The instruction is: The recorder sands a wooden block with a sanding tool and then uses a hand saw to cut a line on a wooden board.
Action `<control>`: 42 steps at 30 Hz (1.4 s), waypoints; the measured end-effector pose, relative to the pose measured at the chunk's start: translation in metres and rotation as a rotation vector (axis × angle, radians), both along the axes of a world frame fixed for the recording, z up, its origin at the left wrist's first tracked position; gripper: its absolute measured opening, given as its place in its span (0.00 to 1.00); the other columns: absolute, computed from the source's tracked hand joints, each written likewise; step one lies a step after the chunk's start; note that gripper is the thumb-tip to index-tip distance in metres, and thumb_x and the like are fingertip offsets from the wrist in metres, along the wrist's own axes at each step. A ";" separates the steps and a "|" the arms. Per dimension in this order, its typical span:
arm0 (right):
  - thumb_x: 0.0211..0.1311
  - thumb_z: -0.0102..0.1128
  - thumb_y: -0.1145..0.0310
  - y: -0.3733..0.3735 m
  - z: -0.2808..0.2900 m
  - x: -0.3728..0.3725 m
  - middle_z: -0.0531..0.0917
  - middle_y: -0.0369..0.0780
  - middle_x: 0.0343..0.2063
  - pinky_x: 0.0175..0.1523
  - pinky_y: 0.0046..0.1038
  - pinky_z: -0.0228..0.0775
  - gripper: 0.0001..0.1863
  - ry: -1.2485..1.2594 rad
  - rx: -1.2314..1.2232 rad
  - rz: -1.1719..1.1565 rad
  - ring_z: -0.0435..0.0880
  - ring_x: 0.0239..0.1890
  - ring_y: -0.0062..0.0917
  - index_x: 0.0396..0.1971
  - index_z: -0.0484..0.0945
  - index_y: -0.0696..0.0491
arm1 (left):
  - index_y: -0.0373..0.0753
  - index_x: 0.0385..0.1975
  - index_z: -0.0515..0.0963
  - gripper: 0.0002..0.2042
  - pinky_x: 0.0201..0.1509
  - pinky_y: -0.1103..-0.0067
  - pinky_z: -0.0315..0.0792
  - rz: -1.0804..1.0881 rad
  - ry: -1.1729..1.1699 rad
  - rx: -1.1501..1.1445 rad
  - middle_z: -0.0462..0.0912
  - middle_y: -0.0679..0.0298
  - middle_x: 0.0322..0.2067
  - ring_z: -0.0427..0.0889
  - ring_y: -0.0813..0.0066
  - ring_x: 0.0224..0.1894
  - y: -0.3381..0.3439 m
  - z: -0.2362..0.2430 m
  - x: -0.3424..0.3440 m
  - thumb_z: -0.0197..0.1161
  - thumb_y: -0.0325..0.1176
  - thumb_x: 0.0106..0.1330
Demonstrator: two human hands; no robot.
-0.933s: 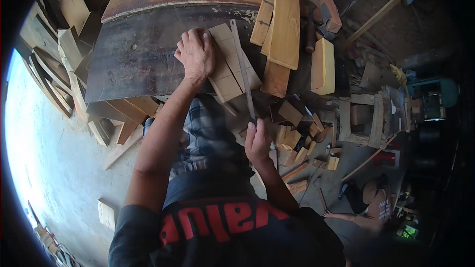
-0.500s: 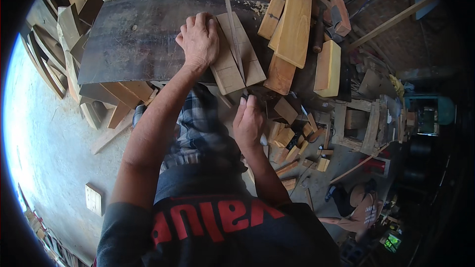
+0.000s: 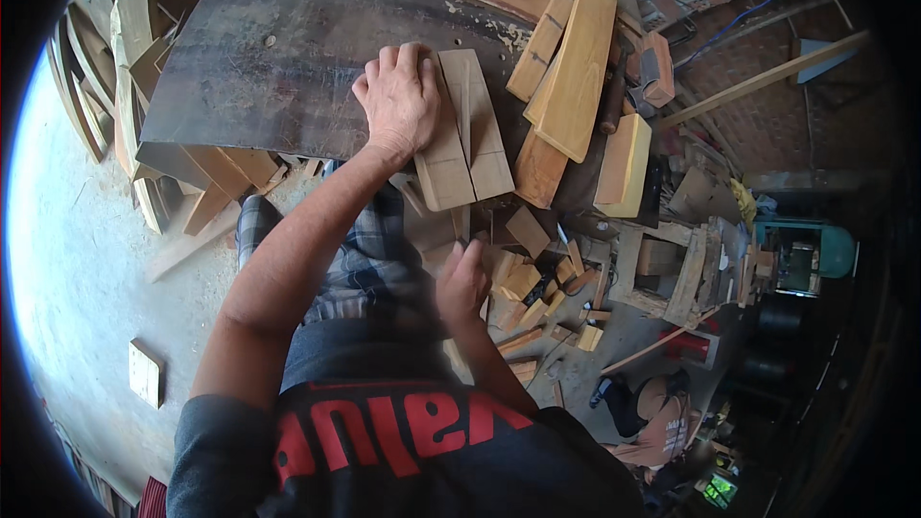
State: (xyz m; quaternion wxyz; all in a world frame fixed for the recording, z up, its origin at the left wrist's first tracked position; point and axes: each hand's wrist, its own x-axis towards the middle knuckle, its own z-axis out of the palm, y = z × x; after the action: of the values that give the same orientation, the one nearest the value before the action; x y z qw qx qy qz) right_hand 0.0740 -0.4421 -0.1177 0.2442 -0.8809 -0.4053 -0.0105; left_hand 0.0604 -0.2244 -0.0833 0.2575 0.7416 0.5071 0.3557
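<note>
Pale brown wooden blocks (image 3: 491,139) lie at the near edge of the dark workbench (image 3: 288,58). They look like two pieces side by side; I cannot tell if they are joined. Along the seam between them runs a narrow metal blade (image 3: 466,125), like a hand saw seen almost edge-on. My left hand (image 3: 401,105) presses on the left block, fingers bent over it. Below the bench edge my right hand (image 3: 462,283), slightly blurred, is closed around the saw's near end. The fingers mostly hide its handle.
Yellowish boards (image 3: 576,72) are stacked right of the blocks, beside a hammer (image 3: 614,101). Offcuts (image 3: 523,283) litter the floor at right, near a wooden stool (image 3: 662,264). Curved planks (image 3: 134,48) lean at left. Another person (image 3: 657,422) crouches at lower right.
My right hand has drawn the saw back toward my body, so its far end no longer reaches beyond the blocks. My left hand stays on the left block. The whole view has shifted slightly.
</note>
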 end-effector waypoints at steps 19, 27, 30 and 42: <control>0.67 0.52 0.68 -0.014 -0.020 -0.002 0.79 0.52 0.21 0.28 0.44 0.72 0.10 -0.040 -0.060 0.077 0.82 0.26 0.48 0.36 0.65 0.59 | 0.46 0.48 0.74 0.13 0.60 0.60 0.54 -0.042 0.016 0.023 0.74 0.58 0.46 0.71 0.57 0.52 -0.007 0.004 0.001 0.47 0.40 0.70; 0.68 0.51 0.69 -0.018 -0.018 -0.001 0.78 0.53 0.21 0.29 0.46 0.70 0.10 -0.004 -0.078 0.099 0.80 0.26 0.51 0.33 0.63 0.59 | 0.47 0.48 0.74 0.13 0.59 0.60 0.54 -0.043 0.020 -0.011 0.74 0.58 0.47 0.70 0.57 0.52 -0.009 0.005 0.000 0.47 0.41 0.70; 0.68 0.51 0.69 -0.015 -0.010 -0.002 0.78 0.53 0.21 0.29 0.45 0.71 0.10 -0.046 -0.072 0.089 0.81 0.27 0.51 0.33 0.63 0.59 | 0.47 0.49 0.74 0.14 0.59 0.60 0.55 -0.023 0.014 -0.014 0.74 0.59 0.48 0.70 0.56 0.54 -0.007 0.006 0.000 0.47 0.41 0.70; 0.69 0.49 0.68 -0.017 -0.012 0.002 0.78 0.61 0.27 0.34 0.50 0.69 0.11 0.014 -0.009 0.099 0.79 0.32 0.57 0.41 0.63 0.60 | 0.49 0.48 0.74 0.13 0.57 0.58 0.57 0.013 0.039 0.000 0.75 0.59 0.47 0.71 0.55 0.52 -0.006 0.004 0.003 0.47 0.42 0.70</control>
State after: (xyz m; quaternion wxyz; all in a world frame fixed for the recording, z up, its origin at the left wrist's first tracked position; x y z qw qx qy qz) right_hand 0.0762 -0.4592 -0.1293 0.2433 -0.8609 -0.4468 0.0094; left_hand 0.0637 -0.2303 -0.0797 0.2452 0.7450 0.5169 0.3432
